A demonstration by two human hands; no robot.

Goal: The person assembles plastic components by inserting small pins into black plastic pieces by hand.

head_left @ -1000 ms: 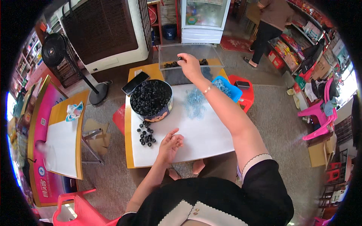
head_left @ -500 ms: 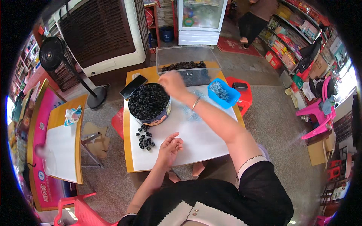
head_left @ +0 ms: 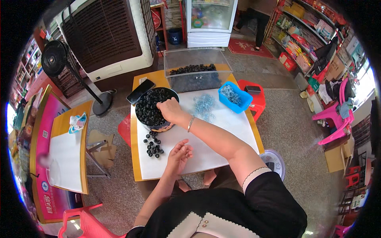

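A round tub [head_left: 163, 128] near the table's left side is heaped with small black ring-like pieces [head_left: 152, 104]. Over its right rim reaches my right hand [head_left: 171, 110], a bracelet at the wrist. Its fingers are drawn together down at the heap, and their tips are partly hidden; what they pinch, I cannot make out. My left hand [head_left: 180, 154] is held low over the white tabletop close to the near edge, its fingers loosely bent and apart, with nothing visible in them. Just left of it, several loose black pieces [head_left: 152, 144] lie below the tub.
Behind the tub are a phone [head_left: 140, 91] and a clear bin [head_left: 198, 61] of more black pieces. A loose pile of bluish clear bits [head_left: 204, 104] lies right of the tub, beside a blue basket [head_left: 247, 104] of similar bits. A red stool [head_left: 258, 104] stands off the right edge.
My right hand has come down and left from near the clear bin to the heap in the tub, uncovering the bluish pile. My left hand stays put. A person at the back has stepped.
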